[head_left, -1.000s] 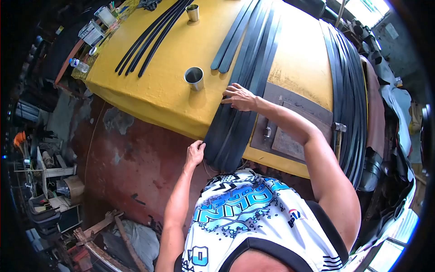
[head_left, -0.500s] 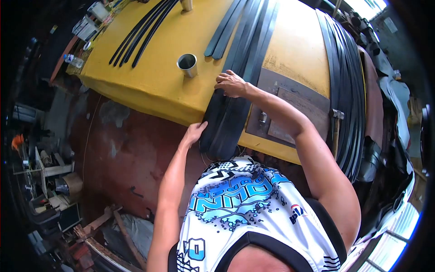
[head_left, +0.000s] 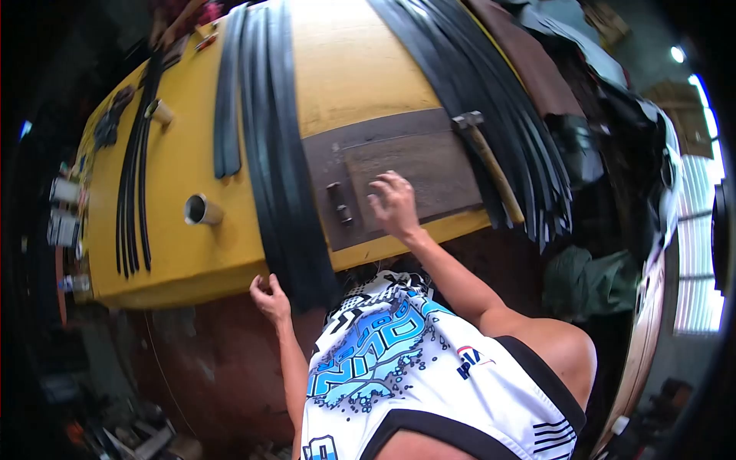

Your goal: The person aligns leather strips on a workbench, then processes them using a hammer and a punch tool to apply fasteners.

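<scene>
My left hand (head_left: pixel 271 299) is beside the lower left edge of a bundle of long black strips (head_left: pixel 277 146), its fingers apart and holding nothing. The strips run down the yellow table and hang over its front edge. Over a brown board (head_left: pixel 437 170) hovers my right hand (head_left: pixel 395 203), fingers spread and slightly curled, with nothing in it. Just left of that hand, a small dark metal hand tool (head_left: pixel 340 203) lies on the dark mat (head_left: pixel 318 153). A hammer (head_left: pixel 491 165) rests to the right, across the edge of more black strips (head_left: pixel 468 84).
A metal cup (head_left: pixel 203 209) stands on the yellow table (head_left: pixel 176 253), with a second cup (head_left: pixel 159 113) farther back. Thin black strips (head_left: pixel 134 199) and a shorter bundle (head_left: pixel 228 115) lie at the left. Another person's hand (head_left: pixel 162 32) shows at the far left corner.
My right hand has left the black strips and moved right over the board. My left hand has come off the strips' edge. The view has swung to the right.
</scene>
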